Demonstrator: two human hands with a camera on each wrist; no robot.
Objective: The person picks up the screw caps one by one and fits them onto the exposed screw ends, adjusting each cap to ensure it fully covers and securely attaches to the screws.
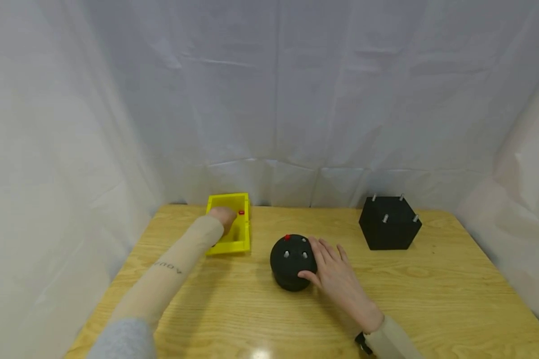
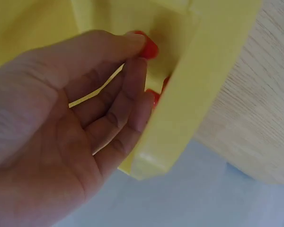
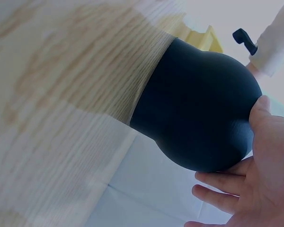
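My left hand [image 1: 224, 217] reaches into a yellow tray [image 1: 240, 245] at the back left of the table. In the left wrist view the thumb and forefinger of the left hand [image 2: 135, 56] meet on a small red piece [image 2: 150, 48]; a second red piece [image 2: 155, 97] lies lower, by the tray wall [image 2: 189, 104]. My right hand [image 1: 318, 260] grips a black ball [image 1: 289, 267] at mid-table, thumb at the front, fingers over the top. The ball carries silver studs and one red cap [image 1: 287, 237]. From the right wrist the ball [image 3: 199, 109] fills the view with the hand [image 3: 264, 156] round it.
A black cube [image 1: 390, 227] with several silver studs on top stands at the back right. The wooden table [image 1: 431, 309] is walled in by white cloth on three sides. A person's sleeve with a black strap [image 3: 244, 40] shows beyond the ball.
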